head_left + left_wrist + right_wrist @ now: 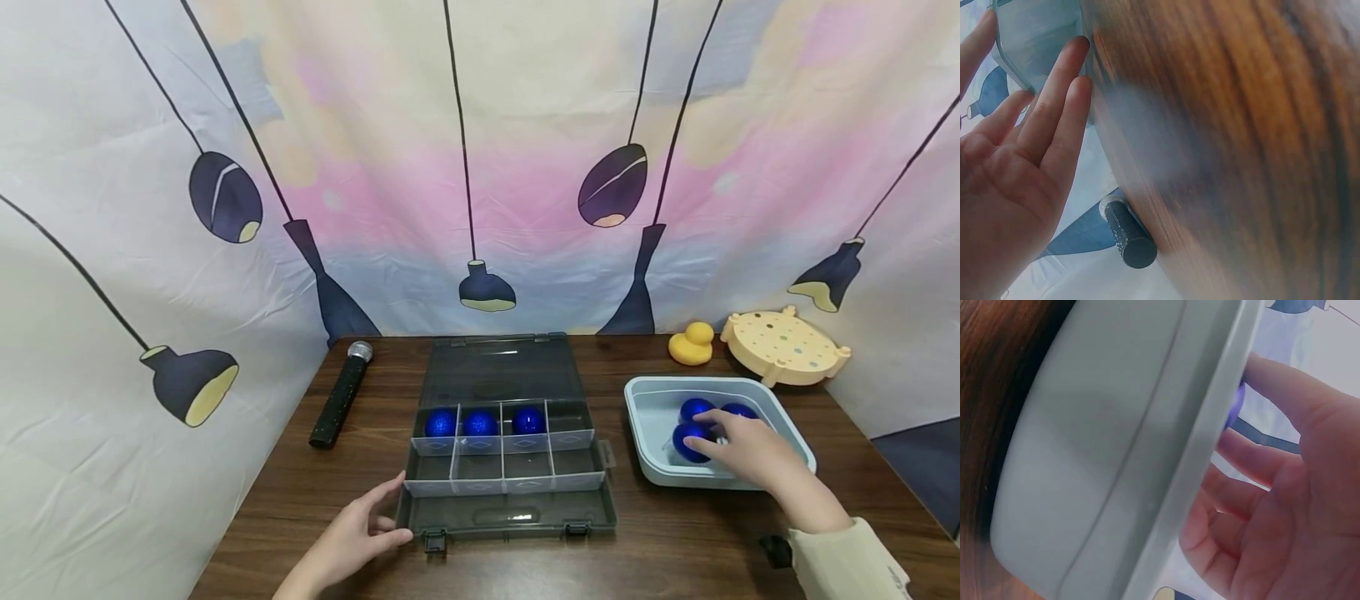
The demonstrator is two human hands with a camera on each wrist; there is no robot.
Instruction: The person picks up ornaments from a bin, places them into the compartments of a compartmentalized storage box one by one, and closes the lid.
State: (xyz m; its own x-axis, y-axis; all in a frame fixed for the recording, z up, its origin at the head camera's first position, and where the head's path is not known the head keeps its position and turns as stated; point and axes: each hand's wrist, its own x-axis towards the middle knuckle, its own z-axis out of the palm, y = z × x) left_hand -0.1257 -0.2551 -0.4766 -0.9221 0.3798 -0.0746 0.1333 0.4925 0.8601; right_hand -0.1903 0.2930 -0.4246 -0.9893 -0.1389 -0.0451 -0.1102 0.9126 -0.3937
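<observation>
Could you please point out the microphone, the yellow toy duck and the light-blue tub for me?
Microphone (pixel 342 400): head view, middle of its black handle.
Yellow toy duck (pixel 690 349): head view, on its body.
Light-blue tub (pixel 697 479): head view, on its near side.

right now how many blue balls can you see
6: three blue balls in the left three back-row compartments of the box; three in the light blue tub, one at the fingers of the right hand, two behind it. The hand may hide more.
</observation>
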